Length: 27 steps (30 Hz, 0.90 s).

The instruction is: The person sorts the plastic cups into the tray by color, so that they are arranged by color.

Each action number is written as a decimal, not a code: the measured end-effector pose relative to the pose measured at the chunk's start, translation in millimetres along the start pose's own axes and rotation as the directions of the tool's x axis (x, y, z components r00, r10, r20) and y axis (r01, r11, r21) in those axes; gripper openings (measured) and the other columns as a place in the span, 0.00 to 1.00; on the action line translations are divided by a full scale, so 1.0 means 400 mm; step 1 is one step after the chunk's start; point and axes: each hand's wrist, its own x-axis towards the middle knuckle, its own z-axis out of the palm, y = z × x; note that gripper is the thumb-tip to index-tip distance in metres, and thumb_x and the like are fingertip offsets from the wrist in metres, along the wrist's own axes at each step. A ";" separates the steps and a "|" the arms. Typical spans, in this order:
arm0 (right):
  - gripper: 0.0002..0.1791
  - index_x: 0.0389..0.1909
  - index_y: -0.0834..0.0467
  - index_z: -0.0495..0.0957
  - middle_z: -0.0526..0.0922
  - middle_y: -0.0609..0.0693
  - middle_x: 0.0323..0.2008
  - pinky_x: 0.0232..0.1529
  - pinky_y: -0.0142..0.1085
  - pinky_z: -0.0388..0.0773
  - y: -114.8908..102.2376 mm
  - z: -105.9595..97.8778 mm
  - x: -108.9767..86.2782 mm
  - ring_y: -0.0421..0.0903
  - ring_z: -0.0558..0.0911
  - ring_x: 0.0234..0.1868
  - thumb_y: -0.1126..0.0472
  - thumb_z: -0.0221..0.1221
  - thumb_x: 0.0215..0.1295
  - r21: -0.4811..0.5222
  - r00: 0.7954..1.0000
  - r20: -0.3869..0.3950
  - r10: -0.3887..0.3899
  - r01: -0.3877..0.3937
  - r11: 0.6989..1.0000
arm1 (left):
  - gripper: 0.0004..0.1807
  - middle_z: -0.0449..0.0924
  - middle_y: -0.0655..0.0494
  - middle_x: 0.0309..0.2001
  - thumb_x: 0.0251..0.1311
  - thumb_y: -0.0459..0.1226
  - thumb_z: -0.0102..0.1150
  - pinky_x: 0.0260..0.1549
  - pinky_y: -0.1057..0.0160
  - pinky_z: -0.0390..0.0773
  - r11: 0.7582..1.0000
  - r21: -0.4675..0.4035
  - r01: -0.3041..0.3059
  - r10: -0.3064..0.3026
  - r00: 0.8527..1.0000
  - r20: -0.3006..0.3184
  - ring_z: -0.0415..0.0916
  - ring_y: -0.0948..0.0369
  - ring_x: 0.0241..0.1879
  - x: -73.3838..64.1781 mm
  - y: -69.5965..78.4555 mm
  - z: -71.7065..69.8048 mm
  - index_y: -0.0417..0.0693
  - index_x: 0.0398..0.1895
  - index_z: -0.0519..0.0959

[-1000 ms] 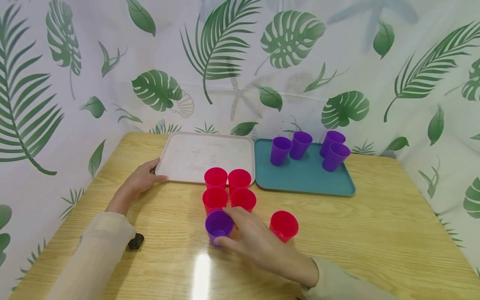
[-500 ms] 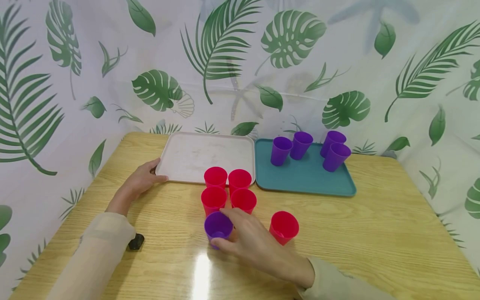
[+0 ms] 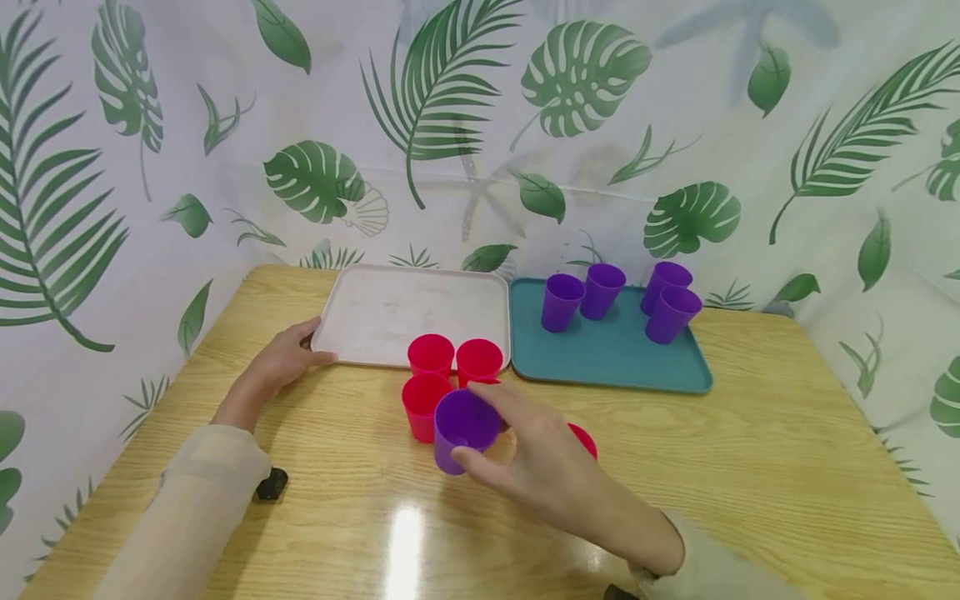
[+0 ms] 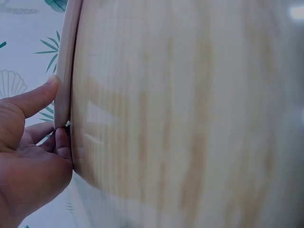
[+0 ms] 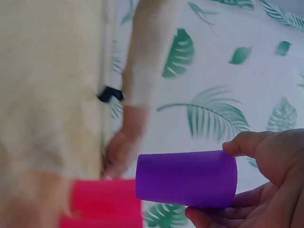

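My right hand [image 3: 551,454] holds a purple cup [image 3: 453,435] by its rim, thumb on the near side and fingers on the far side. The cup is raised in front of a group of red cups [image 3: 423,408] and hides most of one. In the right wrist view the purple cup [image 5: 185,180] sits between thumb and fingers, with red plastic [image 5: 104,202] beyond it. At the near left corner of the white tray [image 3: 412,312], my left hand [image 3: 288,354] grips the edge. The left wrist view shows its thumb on the tray's rim [image 4: 65,85] and its fingers curled by the corner.
A teal tray [image 3: 600,358] touches the white tray's right side and carries several upright purple cups [image 3: 561,302]. Another red cup [image 3: 585,439] stands apart, partly behind my right hand. A leaf-printed cloth [image 3: 465,208] hangs behind the wooden table [image 3: 787,433].
My right hand has lifted the purple cup off the table and moved it right and slightly up in view, over the front red cup. The left hand and trays stay put.
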 end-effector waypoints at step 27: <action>0.35 0.69 0.68 0.72 0.84 0.65 0.52 0.45 0.50 0.84 0.161 -0.273 0.088 0.57 0.86 0.43 0.51 0.67 0.69 -0.150 0.920 -0.271 0.282 -0.330 0.932 | 0.46 0.36 0.34 0.82 0.74 0.32 0.58 0.76 0.42 0.45 1.000 0.004 0.000 0.000 1.000 0.001 0.36 0.41 0.80 -0.002 0.003 0.002 0.34 0.82 0.38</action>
